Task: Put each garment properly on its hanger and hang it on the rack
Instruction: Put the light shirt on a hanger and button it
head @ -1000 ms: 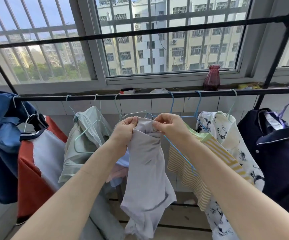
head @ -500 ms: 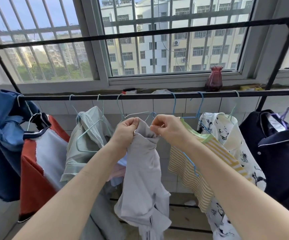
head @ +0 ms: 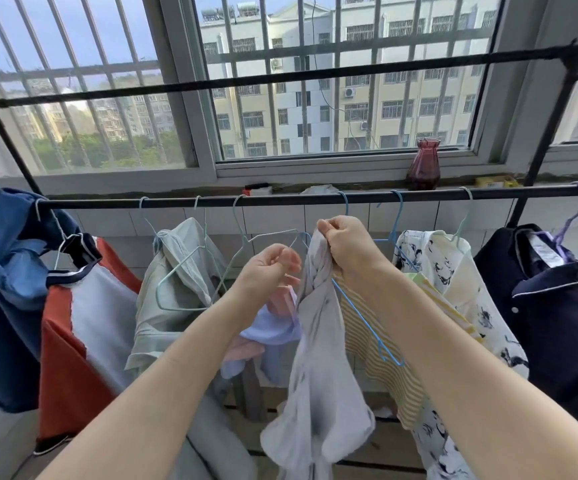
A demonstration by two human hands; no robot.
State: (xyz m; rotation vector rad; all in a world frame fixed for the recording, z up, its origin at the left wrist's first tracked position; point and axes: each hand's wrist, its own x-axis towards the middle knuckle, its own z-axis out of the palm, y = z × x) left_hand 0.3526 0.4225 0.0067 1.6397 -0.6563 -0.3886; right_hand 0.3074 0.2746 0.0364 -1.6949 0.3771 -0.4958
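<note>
Hanging along the rack rail [head: 315, 199], left to right: a blue garment [head: 0, 289] bunched over its hanger and cut off at the frame's left edge, then a red-and-grey top [head: 79, 334], then a pale green shirt [head: 176, 292] slumping off a light hanger [head: 190, 275]. Hovering in front of the rail, the left hand [head: 266, 268] — fingers curled, gripping nothing that can be made out, just beside the grey garment [head: 318, 348]. Pinching the top of that grey garment, the right hand [head: 346, 244], holding it up just below the rail; hiding behind the cloth, whatever hanger might be inside. Peeking out behind the left forearm, pink and lilac fabric [head: 273, 323], shape unclear. Dangling to the right, a blue wire hanger [head: 367, 317] against a yellow striped top [head: 381, 348] — partly covered by the right forearm. Further right, a white printed shirt [head: 460, 271], then a navy shirt [head: 557, 306] running out of frame.
</note>
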